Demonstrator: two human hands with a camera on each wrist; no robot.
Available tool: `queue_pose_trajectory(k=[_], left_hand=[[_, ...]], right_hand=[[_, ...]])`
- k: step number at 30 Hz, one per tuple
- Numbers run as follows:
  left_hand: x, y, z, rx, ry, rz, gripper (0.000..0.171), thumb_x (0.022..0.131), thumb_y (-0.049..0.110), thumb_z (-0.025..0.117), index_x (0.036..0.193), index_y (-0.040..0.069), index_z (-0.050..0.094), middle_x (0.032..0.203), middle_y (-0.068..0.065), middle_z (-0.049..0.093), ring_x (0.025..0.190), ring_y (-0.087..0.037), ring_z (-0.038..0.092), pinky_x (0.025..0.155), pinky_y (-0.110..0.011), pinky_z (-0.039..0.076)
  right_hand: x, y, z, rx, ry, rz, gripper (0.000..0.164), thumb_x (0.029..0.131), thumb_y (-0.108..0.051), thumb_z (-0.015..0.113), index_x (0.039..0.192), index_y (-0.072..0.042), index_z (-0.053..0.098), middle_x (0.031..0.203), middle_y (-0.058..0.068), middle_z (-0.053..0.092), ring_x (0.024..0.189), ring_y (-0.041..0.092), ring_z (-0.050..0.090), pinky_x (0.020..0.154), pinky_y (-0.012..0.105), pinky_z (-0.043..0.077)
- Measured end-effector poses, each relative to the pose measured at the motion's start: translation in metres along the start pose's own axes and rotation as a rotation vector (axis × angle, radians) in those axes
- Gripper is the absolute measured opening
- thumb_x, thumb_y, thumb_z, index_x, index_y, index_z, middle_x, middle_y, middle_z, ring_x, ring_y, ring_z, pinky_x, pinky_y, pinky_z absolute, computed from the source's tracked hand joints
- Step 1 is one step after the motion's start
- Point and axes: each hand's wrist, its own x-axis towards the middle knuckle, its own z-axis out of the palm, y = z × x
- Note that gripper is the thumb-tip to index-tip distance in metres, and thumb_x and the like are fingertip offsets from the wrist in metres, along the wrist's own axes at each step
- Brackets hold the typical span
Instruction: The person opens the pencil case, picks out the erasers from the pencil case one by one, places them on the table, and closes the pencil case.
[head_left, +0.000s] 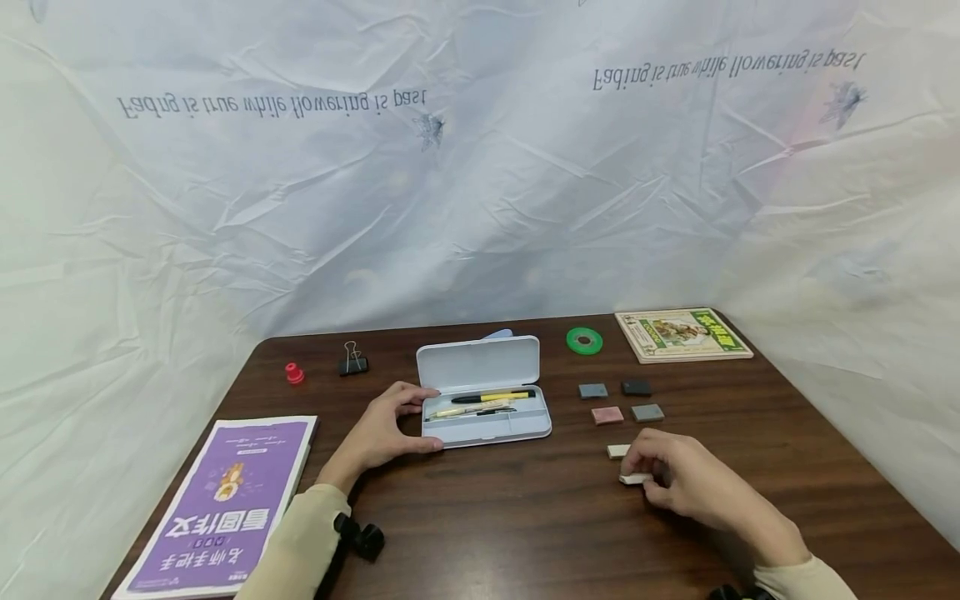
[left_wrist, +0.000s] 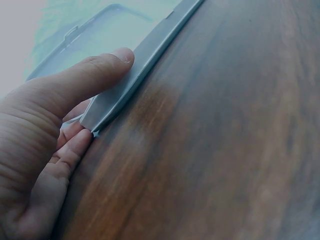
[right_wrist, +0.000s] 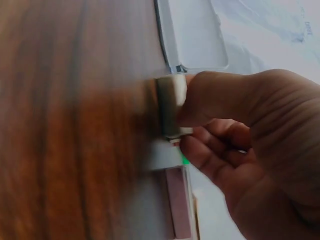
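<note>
A white pencil case [head_left: 487,431] lies with its lid raised; pens and a pencil [head_left: 472,410] are in its long compartment. At its left end my left hand [head_left: 386,425] grips it, with the thumb at the front corner and fingers toward the back. The left wrist view shows that thumb [left_wrist: 102,75] on the case's edge [left_wrist: 117,97]. To the right, my right hand [head_left: 686,477] pinches a small white block [head_left: 635,479] that looks like an eraser, between thumb and fingers. Another white block [head_left: 618,451] lies just behind it.
Behind the right hand lie blue-grey [head_left: 592,390], black [head_left: 636,387], pink [head_left: 607,415] and grey [head_left: 647,412] blocks. Green tape [head_left: 584,340] and a booklet [head_left: 682,335] are farther back. At left are a purple book [head_left: 225,500], red object [head_left: 294,373] and binder clip [head_left: 353,363].
</note>
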Motion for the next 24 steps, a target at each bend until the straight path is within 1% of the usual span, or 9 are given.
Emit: queue_pose_trajectory(k=[4,7,10,13,18,20,21,24], left_hand=[[-0.001,0.000,0.000,0.000,-0.001,-0.004,0.077,0.081,0.035,0.104,0.149,0.022,0.071,0.143,-0.002,0.062,0.130,-0.023,0.067,0.116,-0.047,0.056],[-0.001,0.000,0.000,-0.001,0.002,-0.007,0.077,0.080,0.034,0.104,0.149,0.021,0.071,0.143,-0.002,0.062,0.130,-0.023,0.067,0.116,-0.047,0.056],[-0.001,0.001,0.000,-0.003,0.003,-0.005,0.077,0.080,0.034,0.104,0.149,0.021,0.071,0.143,-0.002,0.061,0.130,-0.023,0.067,0.116,-0.047,0.056],[-0.001,0.001,0.000,-0.005,0.001,-0.004,0.077,0.081,0.034,0.104,0.149,0.021,0.071,0.143,-0.002,0.061,0.130,-0.024,0.067,0.116,-0.047,0.056],[0.000,0.001,0.001,-0.003,0.000,-0.002,0.076,0.081,0.034,0.104,0.149,0.022,0.071,0.143,-0.002,0.061,0.130,-0.024,0.067,0.116,-0.048,0.056],[0.000,0.001,0.001,-0.002,0.000,-0.002,0.076,0.081,0.034,0.104,0.149,0.022,0.071,0.143,-0.002,0.061,0.130,-0.024,0.067,0.116,-0.048,0.056],[0.000,0.001,0.001,-0.003,0.000,-0.004,0.077,0.081,0.034,0.104,0.149,0.022,0.071,0.143,-0.002,0.061,0.130,-0.024,0.067,0.116,-0.048,0.056],[0.000,0.001,0.000,0.001,0.000,-0.008,0.077,0.081,0.034,0.104,0.149,0.022,0.071,0.143,-0.002,0.062,0.130,-0.023,0.067,0.116,-0.047,0.056]], right_hand=[[-0.001,-0.001,0.000,0.013,-0.047,0.002,0.036,0.092,0.000,0.087,0.106,-0.030,0.072,0.102,-0.014,0.063,0.085,0.002,0.059,0.066,0.025,0.053],[-0.001,-0.002,0.000,0.001,-0.050,-0.010,0.033,0.093,-0.005,0.090,0.107,-0.029,0.072,0.101,-0.014,0.061,0.083,0.002,0.057,0.065,0.025,0.051],[-0.002,-0.003,0.000,-0.009,-0.034,-0.016,0.033,0.092,-0.006,0.091,0.107,-0.029,0.072,0.101,-0.013,0.061,0.082,0.001,0.057,0.065,0.024,0.051],[-0.002,-0.005,0.000,-0.022,0.017,-0.033,0.037,0.090,-0.005,0.093,0.108,-0.029,0.072,0.102,-0.013,0.063,0.082,0.002,0.060,0.065,0.023,0.052],[0.002,-0.010,-0.001,-0.050,0.138,-0.074,0.043,0.085,-0.003,0.096,0.111,-0.027,0.072,0.101,-0.011,0.066,0.082,0.007,0.062,0.066,0.026,0.053],[0.007,-0.012,-0.003,-0.065,0.171,-0.093,0.046,0.084,-0.003,0.097,0.113,-0.027,0.071,0.103,-0.010,0.067,0.084,0.009,0.063,0.068,0.027,0.055],[0.011,-0.012,-0.005,-0.059,0.181,-0.105,0.049,0.083,-0.001,0.097,0.116,-0.026,0.072,0.108,-0.010,0.071,0.087,0.010,0.066,0.071,0.028,0.058],[0.025,-0.012,-0.012,-0.084,0.213,-0.134,0.053,0.083,0.000,0.097,0.122,-0.025,0.071,0.117,-0.012,0.074,0.096,0.007,0.069,0.079,0.030,0.062]])
